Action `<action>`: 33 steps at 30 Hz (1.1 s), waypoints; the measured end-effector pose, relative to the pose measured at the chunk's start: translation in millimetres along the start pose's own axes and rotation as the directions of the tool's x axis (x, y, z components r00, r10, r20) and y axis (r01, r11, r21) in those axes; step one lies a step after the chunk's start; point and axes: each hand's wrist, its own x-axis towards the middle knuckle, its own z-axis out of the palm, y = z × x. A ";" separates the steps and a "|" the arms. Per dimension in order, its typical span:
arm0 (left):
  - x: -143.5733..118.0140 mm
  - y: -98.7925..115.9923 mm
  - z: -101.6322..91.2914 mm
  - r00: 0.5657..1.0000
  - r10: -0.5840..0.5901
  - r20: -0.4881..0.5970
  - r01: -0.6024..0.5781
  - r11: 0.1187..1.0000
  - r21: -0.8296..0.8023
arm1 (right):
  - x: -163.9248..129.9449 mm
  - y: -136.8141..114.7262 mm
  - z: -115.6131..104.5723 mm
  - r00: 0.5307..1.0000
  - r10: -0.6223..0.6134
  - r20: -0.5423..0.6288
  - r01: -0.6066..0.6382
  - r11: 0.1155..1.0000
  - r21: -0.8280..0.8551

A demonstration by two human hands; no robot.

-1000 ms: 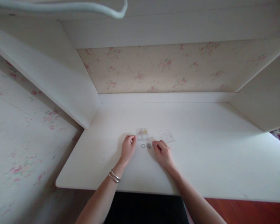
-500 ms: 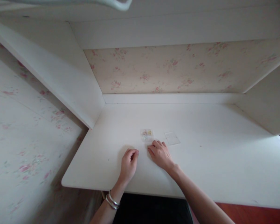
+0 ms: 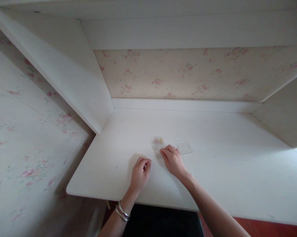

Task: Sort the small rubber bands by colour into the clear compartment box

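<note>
Resting on the white table (image 3: 212,171), the right hand (image 3: 173,161) is reaching its loosely spread fingers to the small clear box (image 3: 157,143), just touching it. The left hand (image 3: 140,172) is lying nearby, fingers curled shut, gripping nothing visible. A clear lid (image 3: 184,147) is lying beside the box.

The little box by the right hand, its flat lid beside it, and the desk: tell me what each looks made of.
The small box looks like clear, glossy plastic: yellowish and pink contents show through its walls. The flat lid seems the same clear plastic, since the desk shows through it and only its edges stand out. The desk looks like white-painted or laminated board, matte, with faint scuffs; which of the two cannot be told.
</note>
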 end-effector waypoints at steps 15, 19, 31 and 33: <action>0.4 3.8 1.5 0.998 0.020 0.059 -0.026 0.993 0.113 | 17.1 18.1 2.1 0.982 0.138 -0.127 -0.105 0.966 0.236; 7.1 9.3 6.4 0.997 0.013 0.078 -0.028 0.981 0.193 | -6.8 34.1 2.6 0.959 0.266 -0.102 -0.212 0.905 0.367; 29.3 24.9 24.9 0.967 -0.014 0.253 -0.127 0.836 0.533 | -37.5 30.0 3.4 0.983 0.176 -0.044 -0.154 0.940 0.305; 29.1 25.2 25.8 0.963 -0.013 0.268 -0.144 0.819 0.556 | -36.7 30.8 3.8 0.992 0.120 -0.035 -0.108 0.963 0.245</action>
